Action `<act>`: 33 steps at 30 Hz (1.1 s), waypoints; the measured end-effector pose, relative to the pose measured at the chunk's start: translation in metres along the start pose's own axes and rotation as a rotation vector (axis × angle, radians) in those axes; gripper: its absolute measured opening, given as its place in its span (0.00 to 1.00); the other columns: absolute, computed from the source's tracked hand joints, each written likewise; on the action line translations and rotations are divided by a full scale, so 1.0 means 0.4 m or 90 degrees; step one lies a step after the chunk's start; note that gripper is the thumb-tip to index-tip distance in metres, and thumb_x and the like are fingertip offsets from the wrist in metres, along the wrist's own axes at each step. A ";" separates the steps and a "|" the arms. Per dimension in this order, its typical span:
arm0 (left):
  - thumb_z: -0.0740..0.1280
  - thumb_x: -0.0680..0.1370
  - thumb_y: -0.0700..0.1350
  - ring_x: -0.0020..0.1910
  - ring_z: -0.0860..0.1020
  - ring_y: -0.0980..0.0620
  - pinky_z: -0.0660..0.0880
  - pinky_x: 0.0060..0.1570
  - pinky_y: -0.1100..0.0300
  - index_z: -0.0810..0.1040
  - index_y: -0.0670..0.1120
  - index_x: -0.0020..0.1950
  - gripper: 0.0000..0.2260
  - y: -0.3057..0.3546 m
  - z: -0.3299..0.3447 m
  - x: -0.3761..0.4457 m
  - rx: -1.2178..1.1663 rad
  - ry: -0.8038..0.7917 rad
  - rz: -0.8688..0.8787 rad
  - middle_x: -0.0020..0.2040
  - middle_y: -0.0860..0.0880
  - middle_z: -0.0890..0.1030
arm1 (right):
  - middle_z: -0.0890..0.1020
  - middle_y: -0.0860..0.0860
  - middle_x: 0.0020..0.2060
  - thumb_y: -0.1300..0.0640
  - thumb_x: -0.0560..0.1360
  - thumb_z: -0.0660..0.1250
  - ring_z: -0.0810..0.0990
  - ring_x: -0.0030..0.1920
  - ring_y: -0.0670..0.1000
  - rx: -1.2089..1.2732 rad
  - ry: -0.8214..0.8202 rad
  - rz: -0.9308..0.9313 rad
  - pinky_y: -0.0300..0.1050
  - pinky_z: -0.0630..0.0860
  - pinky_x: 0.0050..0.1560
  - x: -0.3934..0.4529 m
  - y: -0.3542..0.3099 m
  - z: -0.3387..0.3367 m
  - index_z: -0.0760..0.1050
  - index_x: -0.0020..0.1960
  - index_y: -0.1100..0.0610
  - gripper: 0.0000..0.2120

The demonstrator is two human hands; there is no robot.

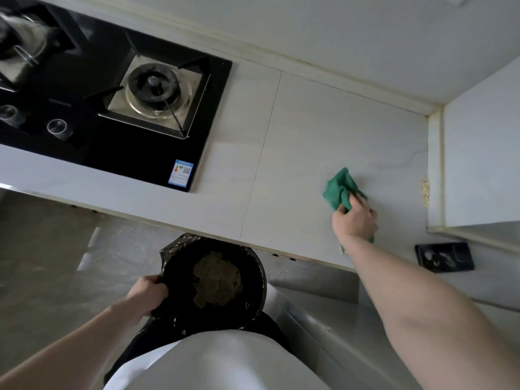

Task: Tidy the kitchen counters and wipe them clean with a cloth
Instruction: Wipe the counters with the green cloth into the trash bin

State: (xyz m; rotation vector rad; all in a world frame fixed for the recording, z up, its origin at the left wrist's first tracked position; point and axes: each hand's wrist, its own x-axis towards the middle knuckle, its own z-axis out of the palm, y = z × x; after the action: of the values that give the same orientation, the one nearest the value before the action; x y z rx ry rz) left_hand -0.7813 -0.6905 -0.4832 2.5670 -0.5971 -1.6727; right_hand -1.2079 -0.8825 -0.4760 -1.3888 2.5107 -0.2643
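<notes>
- While my right hand (pixel 355 218) bunches the green cloth (pixel 341 190) on the counter (pixel 295 153) at three o'clock, I sweep crumbs.
- My left hand (pixel 148 293) grips the lined waste bin (pixel 254 266) under the counter's edge at six o'clock, probably to catch them.

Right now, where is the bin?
In the head view the bin sits low and centre, held below the counter's front edge by the left hand gripping its rim, left of the right hand's green cloth.

Bare counter (pixel 323 130) between hob (pixel 112 108) and side wall (pixel 478 153), bin (pixel 213 280) below front edge
</notes>
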 end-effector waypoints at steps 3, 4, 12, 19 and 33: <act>0.65 0.72 0.33 0.28 0.77 0.46 0.75 0.32 0.58 0.84 0.44 0.42 0.10 0.001 -0.002 0.004 -0.002 -0.016 0.010 0.28 0.44 0.78 | 0.75 0.45 0.71 0.57 0.76 0.66 0.71 0.67 0.62 0.012 -0.010 -0.034 0.59 0.69 0.64 -0.076 -0.038 0.028 0.79 0.67 0.47 0.20; 0.65 0.72 0.33 0.29 0.77 0.46 0.75 0.32 0.58 0.84 0.44 0.42 0.10 0.001 -0.003 0.006 0.003 -0.022 0.016 0.29 0.44 0.78 | 0.76 0.45 0.70 0.57 0.75 0.66 0.72 0.66 0.62 0.016 -0.010 -0.050 0.59 0.70 0.63 -0.107 -0.048 0.037 0.79 0.66 0.47 0.20; 0.64 0.75 0.34 0.32 0.79 0.50 0.72 0.28 0.66 0.84 0.46 0.47 0.11 0.021 -0.009 0.016 0.044 -0.058 0.084 0.33 0.47 0.80 | 0.80 0.42 0.62 0.59 0.73 0.68 0.77 0.57 0.58 0.018 -0.037 -0.176 0.55 0.77 0.55 -0.427 -0.128 0.099 0.81 0.62 0.47 0.18; 0.63 0.75 0.36 0.33 0.79 0.48 0.73 0.29 0.64 0.84 0.46 0.46 0.10 0.025 -0.048 0.015 0.084 -0.085 0.108 0.34 0.46 0.81 | 0.82 0.46 0.58 0.66 0.75 0.65 0.77 0.58 0.52 0.133 -0.141 -0.312 0.46 0.75 0.62 -0.674 -0.149 0.136 0.81 0.62 0.53 0.19; 0.64 0.75 0.36 0.32 0.79 0.48 0.73 0.27 0.64 0.84 0.45 0.47 0.10 0.049 -0.081 0.026 0.156 -0.081 0.136 0.33 0.46 0.80 | 0.81 0.52 0.58 0.59 0.79 0.63 0.79 0.58 0.57 0.261 0.182 0.054 0.45 0.74 0.55 -0.229 -0.119 -0.107 0.79 0.63 0.55 0.14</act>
State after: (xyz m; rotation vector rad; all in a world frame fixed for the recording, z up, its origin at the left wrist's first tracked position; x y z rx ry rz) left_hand -0.7547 -0.7181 -0.4742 2.4482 -1.1066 -1.7975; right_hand -1.1364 -0.8284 -0.4093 -1.1406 2.5256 -0.9605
